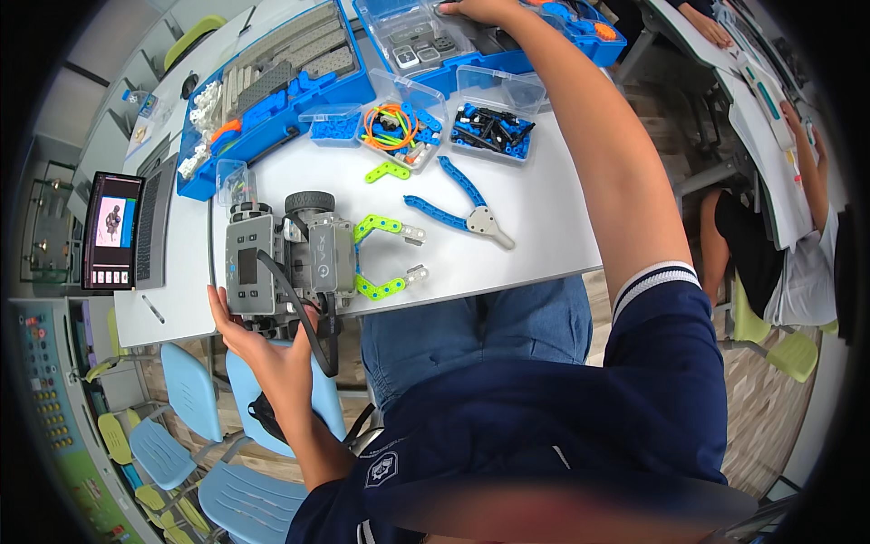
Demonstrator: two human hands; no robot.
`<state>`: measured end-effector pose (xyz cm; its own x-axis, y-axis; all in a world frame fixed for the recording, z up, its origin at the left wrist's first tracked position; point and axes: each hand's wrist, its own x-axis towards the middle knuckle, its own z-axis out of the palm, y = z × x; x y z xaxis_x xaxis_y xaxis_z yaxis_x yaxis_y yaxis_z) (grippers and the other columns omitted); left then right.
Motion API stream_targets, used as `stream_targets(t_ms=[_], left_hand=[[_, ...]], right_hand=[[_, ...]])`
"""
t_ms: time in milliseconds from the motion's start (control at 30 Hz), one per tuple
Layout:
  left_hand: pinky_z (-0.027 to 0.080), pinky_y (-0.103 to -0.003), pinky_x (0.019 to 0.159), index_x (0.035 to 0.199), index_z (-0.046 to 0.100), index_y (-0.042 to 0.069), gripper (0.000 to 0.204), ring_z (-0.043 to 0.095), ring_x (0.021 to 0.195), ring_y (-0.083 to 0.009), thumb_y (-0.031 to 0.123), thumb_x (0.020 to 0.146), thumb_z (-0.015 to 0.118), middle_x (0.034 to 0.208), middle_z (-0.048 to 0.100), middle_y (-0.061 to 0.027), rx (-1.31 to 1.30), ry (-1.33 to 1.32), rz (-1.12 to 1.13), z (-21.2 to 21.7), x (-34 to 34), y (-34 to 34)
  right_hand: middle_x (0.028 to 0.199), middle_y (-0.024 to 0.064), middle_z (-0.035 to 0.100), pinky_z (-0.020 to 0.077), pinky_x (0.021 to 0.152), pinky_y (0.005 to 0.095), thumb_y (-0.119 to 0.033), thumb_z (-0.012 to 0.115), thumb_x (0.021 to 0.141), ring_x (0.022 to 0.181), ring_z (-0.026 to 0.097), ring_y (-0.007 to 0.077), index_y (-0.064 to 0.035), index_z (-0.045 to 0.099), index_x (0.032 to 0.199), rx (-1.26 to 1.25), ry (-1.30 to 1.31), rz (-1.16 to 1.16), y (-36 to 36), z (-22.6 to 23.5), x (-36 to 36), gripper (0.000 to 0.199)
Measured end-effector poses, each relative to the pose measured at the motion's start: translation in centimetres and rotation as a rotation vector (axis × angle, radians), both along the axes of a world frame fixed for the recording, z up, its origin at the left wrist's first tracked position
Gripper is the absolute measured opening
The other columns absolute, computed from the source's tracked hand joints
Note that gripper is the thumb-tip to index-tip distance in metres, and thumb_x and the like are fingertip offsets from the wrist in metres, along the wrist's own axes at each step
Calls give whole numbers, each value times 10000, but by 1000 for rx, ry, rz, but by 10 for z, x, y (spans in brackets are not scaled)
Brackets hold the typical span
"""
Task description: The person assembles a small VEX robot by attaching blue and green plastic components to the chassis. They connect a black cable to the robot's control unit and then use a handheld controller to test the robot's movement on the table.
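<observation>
My left hand (270, 355) grips the near side of a grey wheeled robot kit (249, 272), thumb and fingers spread around its edge. A black cable loops from the robot past my thumb. Lime-green claw arms (379, 227) with clear tips stick out from its right side. At the far edge of the view, my right hand (485, 11) reaches over a blue parts box (435, 68) with a clear tray of grey parts; its fingers are partly cut off and hidden. Blue-handled pliers (476, 218) lie right of the claw, and a lime-green angled beam (387, 172) lies beyond it.
Small clear bins hold orange and green bands (391, 127), black and blue connectors (494, 131) and blue pins (334, 129). A larger blue box (281, 113) holds grey beams. An open laptop (136, 227) stands left. Blue chairs (190, 385) are at the near left. Other people sit right.
</observation>
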<state>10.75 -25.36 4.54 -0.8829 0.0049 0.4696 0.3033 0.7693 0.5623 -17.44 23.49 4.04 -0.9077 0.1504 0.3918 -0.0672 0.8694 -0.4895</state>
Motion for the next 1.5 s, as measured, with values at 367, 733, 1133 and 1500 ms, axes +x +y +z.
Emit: stream_targets(t_ms=[367,733,1133,1500], left_hand=[[412,-417,1057,1506,346,82,1048,576,1169,-276,105,614,896,1267,590,-169,218,29,69,0,-14,-12],[517,-411,975,1414,369,88,977,621,1134,-291,135,594,898,1229,625,-194,113,68,116,10,-15,-9],[530,-430,968,1306,431,-13,889,620,1108,-282,124,573,917,1267,564,-148,-20,96,149,22,-26,-6],[503,-426,1023,1192,296,79,884,636,1162,-330,206,598,938,1261,626,-255,-105,261,-101,19,-22,-26]], right_hand=[[1058,256,703,560,856,454,-209,690,776,993,692,392,-11,741,999,233,-48,-91,-7,3,-37,303],[947,322,686,551,851,477,-254,690,800,951,684,442,61,732,862,62,236,-73,30,21,-47,323],[739,228,703,554,677,458,-354,679,859,725,719,363,15,732,767,-160,268,-181,55,55,-14,384],[935,89,722,492,861,326,-466,626,951,901,669,215,-23,725,1108,-184,261,-217,98,63,-44,481]])
